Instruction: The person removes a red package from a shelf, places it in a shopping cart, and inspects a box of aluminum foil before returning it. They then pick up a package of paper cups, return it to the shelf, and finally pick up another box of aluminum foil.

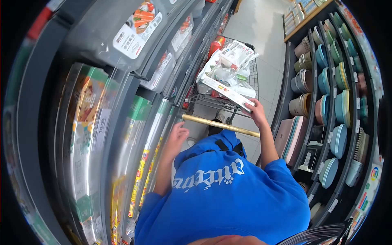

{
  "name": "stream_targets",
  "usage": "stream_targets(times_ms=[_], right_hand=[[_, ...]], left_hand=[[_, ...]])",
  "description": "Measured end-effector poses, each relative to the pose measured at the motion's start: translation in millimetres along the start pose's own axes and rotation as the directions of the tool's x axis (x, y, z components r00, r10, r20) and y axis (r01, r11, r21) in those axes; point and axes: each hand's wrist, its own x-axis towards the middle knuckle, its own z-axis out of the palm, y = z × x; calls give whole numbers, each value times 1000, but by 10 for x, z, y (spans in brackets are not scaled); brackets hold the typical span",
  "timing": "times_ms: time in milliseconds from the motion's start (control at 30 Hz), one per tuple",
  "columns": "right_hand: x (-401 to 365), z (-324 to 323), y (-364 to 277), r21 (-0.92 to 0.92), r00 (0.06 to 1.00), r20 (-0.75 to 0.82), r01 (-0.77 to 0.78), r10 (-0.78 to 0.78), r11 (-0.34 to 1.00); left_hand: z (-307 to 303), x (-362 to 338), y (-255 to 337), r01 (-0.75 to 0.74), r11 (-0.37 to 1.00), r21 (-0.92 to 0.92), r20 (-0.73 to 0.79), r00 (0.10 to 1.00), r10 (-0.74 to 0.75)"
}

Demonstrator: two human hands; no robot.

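Note:
My right hand (256, 111) grips the near end of a long, narrow white box (228, 93). The box lies slanted across the goods at the near side of a wire shopping cart (254, 71). My left hand (177, 134) is empty, its fingers loosely bent and apart, close to the left end of the cart's gold-coloured handle bar (220, 124). In the cart, behind the box, white and clear plastic packages (234, 59) are heaped. A red package (215, 45) stands at the cart's far left.
Shelves with boxed goods (87, 122) and grey plastic containers (118, 32) run close along my left. On the right, a rack holds stacked bowls (343, 108) and upright trays (290, 136). A tiled aisle floor (265, 24) stretches ahead beyond the cart.

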Motion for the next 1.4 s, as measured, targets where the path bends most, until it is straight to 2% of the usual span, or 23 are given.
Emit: stream_targets(times_ms=[100,133,233,333,467,567,600,700,833,867,967,1100,1133,1233,1267,1367,1400], right_hand=[[294,-158,80,-346,995,-92,2,-36,938],[259,-128,152,-515,992,-101,10,-73,857],[392,-219,148,-476,998,-65,-46,16,878],[677,-297,466,-318,979,-150,-176,134,932],[887,-283,828,-361,964,-140,-261,225,895],[1171,-339,1031,-372,956,-63,-288,285,883],[1207,-319,1035,-498,962,-67,-263,266,826],[1281,-257,1054,-620,980,-64,-187,188,762],[1487,-563,1450,-785,972,-236,-180,-18,593],[1486,-663,1535,-750,951,-309,-245,1,614],[1427,-923,1791,-918,961,-266,-228,-78,325],[1242,-805,1609,-848,939,-343,-296,-28,439],[1175,-787,1550,-858,950,-308,-254,-50,446],[960,-856,1313,-828,926,-253,-57,-281,558],[821,-897,1243,-812,892,-287,-33,-350,582],[454,-1272,1134,-843,845,-315,-40,-431,537],[324,-1435,1197,-851,837,-317,-44,-446,524]], left_hand=[[177,123,37,25,1000,-9,62,998,-25],[130,54,-18,40,999,-6,77,996,-40],[161,136,22,71,997,19,85,994,-72],[147,251,-33,99,994,39,81,992,-102],[-19,273,-132,95,991,93,51,994,-100],[-69,355,-131,100,985,141,6,995,-102],[-75,382,-106,105,982,155,-10,994,-104],[-72,425,-19,124,975,187,-44,992,-118],[-73,445,-26,134,965,225,-57,991,-124],[-69,453,-76,135,961,242,-54,991,-125],[-5,491,-46,153,945,290,-32,988,-150],[113,600,11,75,894,443,7,996,-87],[128,630,39,17,868,497,33,999,-39],[188,720,-2,-69,663,746,21,997,80],[196,764,-64,-36,643,765,6,999,48],[193,837,-112,-61,492,869,50,998,36],[160,878,-180,-106,456,884,110,994,17]])
